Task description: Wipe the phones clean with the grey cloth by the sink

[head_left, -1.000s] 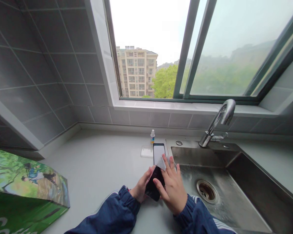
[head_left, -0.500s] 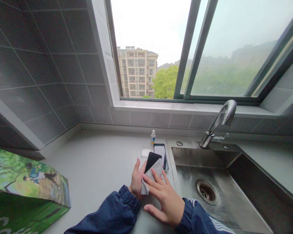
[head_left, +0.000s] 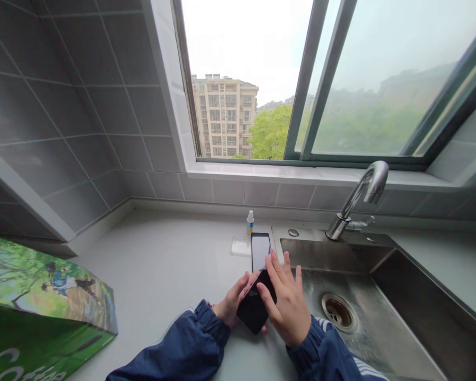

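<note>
My left hand (head_left: 230, 304) is closed around the edge of a black smartphone (head_left: 254, 312), which is tilted with its dark face up. My right hand (head_left: 287, 299) lies over the phone's upper right part, fingers stretched out and thumb across the dark face. The pale wiping cloth is almost wholly hidden, apparently beneath that hand. Just beyond, a second phone (head_left: 259, 248) with a pale screen lies on the counter, its near end covered by my hands. To its left lies a clear flat case (head_left: 240, 246). A small white-capped bottle (head_left: 250, 222) stands behind them.
On the right is a steel sink (head_left: 381, 317) with a drain and a chrome faucet (head_left: 363, 196). A green printed box (head_left: 51, 312) stands at the left on the pale counter (head_left: 162, 254). Behind the counter are a tiled wall and a half-open sliding window.
The held phone has come nearer to me and turned, showing more of its dark face. My right hand has shifted up and right, and the cloth has gone from plain sight.
</note>
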A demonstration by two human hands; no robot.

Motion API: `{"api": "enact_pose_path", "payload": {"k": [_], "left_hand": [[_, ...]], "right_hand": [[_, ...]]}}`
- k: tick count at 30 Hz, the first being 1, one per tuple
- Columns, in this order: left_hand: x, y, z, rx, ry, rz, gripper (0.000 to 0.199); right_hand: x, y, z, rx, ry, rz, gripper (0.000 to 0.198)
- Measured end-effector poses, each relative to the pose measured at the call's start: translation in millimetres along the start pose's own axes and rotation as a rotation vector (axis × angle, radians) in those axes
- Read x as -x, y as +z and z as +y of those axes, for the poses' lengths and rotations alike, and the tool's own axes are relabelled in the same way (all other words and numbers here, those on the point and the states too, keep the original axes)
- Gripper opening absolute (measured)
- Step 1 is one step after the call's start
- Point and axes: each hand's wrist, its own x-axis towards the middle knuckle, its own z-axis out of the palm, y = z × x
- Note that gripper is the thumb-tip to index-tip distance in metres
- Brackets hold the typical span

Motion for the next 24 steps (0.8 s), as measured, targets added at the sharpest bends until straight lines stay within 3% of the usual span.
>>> {"api": "enact_pose_path", "payload": {"k": [2, 6, 11, 17, 24], "left_hand": [[-1, 2, 1, 0.057, 0.061, 0.045, 0.069], [-6, 9, 7, 0.255, 0.209, 0.171, 0.075], [-4, 13, 18, 0.343, 0.193, 0.258, 0.086], [2, 13, 22, 0.348, 0.263, 0.268, 0.080], [-1, 19, 23, 0.367, 0.244, 0.300, 0.073]], "right_hand": [[2, 1, -1, -0.026, -0.054, -0.066, 0.068], [6, -1, -10, -0.151, -0.282, -0.343, 0.067], [3, -16, -20, -0.273, -0.402, -0.499, 0.066], [-1, -16, -8, -0.250, -0.369, -0.491, 0.054], [3, 2, 3, -0.095, -0.234, -0.290, 0.056]]}}
